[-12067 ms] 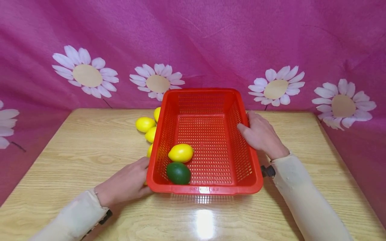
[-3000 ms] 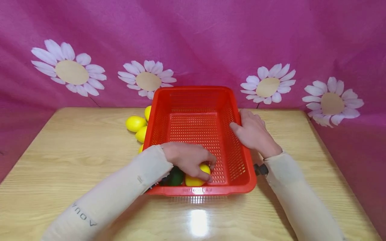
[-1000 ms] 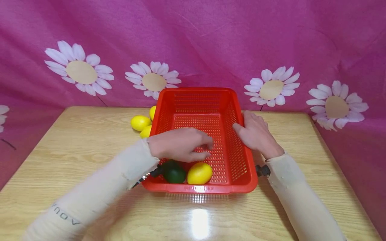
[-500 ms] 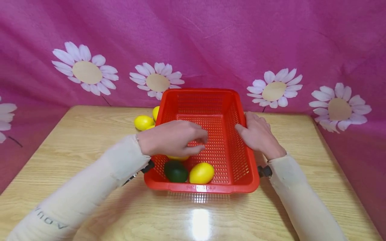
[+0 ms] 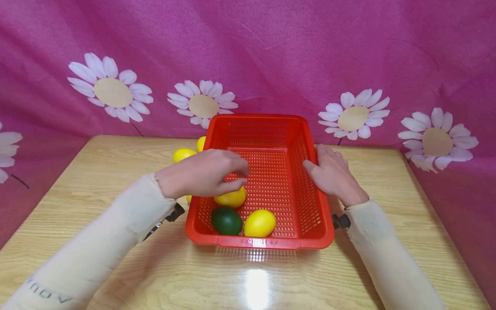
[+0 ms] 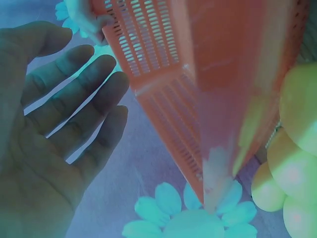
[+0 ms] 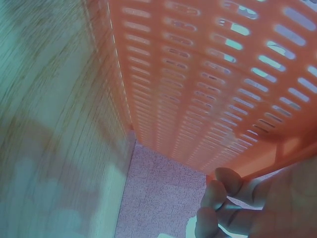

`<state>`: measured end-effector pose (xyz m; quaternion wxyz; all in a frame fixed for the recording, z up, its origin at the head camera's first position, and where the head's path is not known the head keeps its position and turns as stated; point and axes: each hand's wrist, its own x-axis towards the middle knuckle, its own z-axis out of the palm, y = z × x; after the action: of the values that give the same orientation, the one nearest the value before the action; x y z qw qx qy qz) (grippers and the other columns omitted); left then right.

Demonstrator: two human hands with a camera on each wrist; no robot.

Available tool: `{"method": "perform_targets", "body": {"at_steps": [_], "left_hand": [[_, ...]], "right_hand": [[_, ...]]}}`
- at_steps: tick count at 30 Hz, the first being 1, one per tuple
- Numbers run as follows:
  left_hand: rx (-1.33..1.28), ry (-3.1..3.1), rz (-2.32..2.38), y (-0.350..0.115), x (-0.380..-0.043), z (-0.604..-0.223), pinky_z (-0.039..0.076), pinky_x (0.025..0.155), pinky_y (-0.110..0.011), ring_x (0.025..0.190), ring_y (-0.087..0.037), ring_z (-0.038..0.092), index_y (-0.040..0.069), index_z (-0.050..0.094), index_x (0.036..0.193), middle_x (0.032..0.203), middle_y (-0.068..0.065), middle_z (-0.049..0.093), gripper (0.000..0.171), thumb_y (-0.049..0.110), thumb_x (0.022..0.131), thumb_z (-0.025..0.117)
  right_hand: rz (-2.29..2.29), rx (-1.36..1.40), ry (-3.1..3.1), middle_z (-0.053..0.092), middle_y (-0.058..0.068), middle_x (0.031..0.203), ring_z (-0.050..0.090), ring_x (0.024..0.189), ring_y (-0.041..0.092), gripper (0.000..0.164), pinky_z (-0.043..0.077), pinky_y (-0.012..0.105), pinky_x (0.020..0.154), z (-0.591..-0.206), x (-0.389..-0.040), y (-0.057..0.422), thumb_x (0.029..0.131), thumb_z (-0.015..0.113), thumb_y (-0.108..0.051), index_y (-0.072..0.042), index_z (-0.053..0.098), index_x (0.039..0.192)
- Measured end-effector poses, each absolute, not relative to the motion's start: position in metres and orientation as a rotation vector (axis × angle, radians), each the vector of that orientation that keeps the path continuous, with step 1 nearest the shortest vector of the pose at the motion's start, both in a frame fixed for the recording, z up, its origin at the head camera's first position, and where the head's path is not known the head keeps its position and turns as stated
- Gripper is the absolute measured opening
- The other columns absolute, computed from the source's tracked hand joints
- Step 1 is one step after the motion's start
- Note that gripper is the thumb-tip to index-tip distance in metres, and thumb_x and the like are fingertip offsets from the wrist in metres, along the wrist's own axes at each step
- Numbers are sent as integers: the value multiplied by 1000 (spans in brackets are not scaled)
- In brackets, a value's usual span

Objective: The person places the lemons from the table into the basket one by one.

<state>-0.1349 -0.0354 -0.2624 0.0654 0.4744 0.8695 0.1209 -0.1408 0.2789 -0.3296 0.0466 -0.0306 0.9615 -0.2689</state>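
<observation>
A red perforated plastic basket point(image 5: 267, 243) stands on the table, tilted into view. Inside, near its front left corner, lie a dark green oval fruit point(image 5: 226, 221), a lemon point(image 5: 259, 223) to its right and another lemon point(image 5: 231, 199) behind it. My left hand point(image 5: 203, 172) hovers over the basket's left rim with loosely bent fingers; the left wrist view shows its palm point(image 6: 44, 168) holding nothing. My right hand point(image 5: 335, 175) grips the right rim, thumb inside. In the right wrist view its fingertips point(image 7: 215, 196) curl beneath the rim.
More lemons point(image 5: 184, 154) lie on the table point(image 5: 116, 189) left of the basket, partly hidden by it and my left arm. The left wrist view shows several yellow fruits point(image 6: 294, 166) clustered there. A pink cloth point(image 5: 267, 56) with white daisies hangs behind the table.
The front right lemon has joined the basket since the oldest frame. My left hand released it, rose and moved left toward the left rim. My right hand has kept its grip.
</observation>
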Motion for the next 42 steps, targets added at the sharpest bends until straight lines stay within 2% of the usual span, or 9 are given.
{"method": "perform_targets", "body": {"at_steps": [9,15,21,27,37,42], "left_hand": [[1332,2694,468,-54,-132,-264,61,84,-29,90,-14,66,14,75,114,105,2,75,23,29,96,71],[1260,2744,518,-67,-130,-268,61,87,-33,92,-13,66,15,74,115,106,2,75,24,30,96,71],[1184,2789,625,-84,-127,-277,62,88,-35,97,-15,68,16,74,114,109,3,75,21,28,97,70],[1043,2868,745,-100,-128,-280,64,86,-40,99,-20,69,13,73,117,109,-1,76,25,23,94,74],[805,2966,849,-113,-131,-296,63,81,-40,102,-21,69,12,72,119,111,-3,77,27,25,96,71],[762,2965,880,-120,-133,-305,63,80,-42,103,-24,70,13,73,118,112,-2,77,27,26,95,71]], "right_hand": [[-886,-94,2895,60,15,108,65,88,28,46,59,30,63,-331,-140,279,102,49,-30,-3,45,139],[-891,-84,2874,61,16,109,66,87,27,45,60,28,62,-329,-140,279,102,51,-30,-4,45,138],[-887,-74,2867,58,17,113,61,97,30,47,60,29,62,-329,-141,279,101,52,-29,-3,44,139],[-908,-55,2845,60,17,112,68,82,26,47,61,29,58,-329,-140,278,101,52,-28,-4,43,140],[-855,-80,2880,60,16,110,63,87,28,47,59,30,61,-330,-141,279,104,47,-32,-3,45,140],[-848,-80,2887,60,17,110,65,84,26,47,59,30,60,-330,-142,280,104,46,-32,-2,45,140]]}}
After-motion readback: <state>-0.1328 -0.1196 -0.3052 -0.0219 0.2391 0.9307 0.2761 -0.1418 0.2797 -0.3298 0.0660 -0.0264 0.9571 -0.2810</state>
